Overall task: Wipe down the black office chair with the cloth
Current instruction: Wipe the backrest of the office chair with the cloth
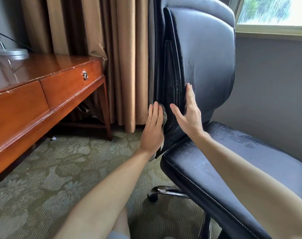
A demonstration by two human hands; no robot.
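The black office chair (pixel 207 66) fills the right half of the view, its tall leather backrest upright and its seat (pixel 233 166) slanting toward me. My left hand (pixel 152 128) lies flat on the lower side edge of the backrest, pressing a grey cloth (pixel 164 114) against it; only the cloth's edges show past my fingers and under my wrist. My right hand (pixel 188 116) rests flat with fingers spread on the front of the backrest, just above the seat joint, holding nothing.
A wooden desk (pixel 43 94) with drawers stands at the left, a lamp base (pixel 10 53) on its top. Tan curtains (pixel 98 49) hang behind the chair. A window (pixel 274 12) is at the upper right. The chair's chrome base (pixel 165 192) stands on patterned carpet (pixel 60 169).
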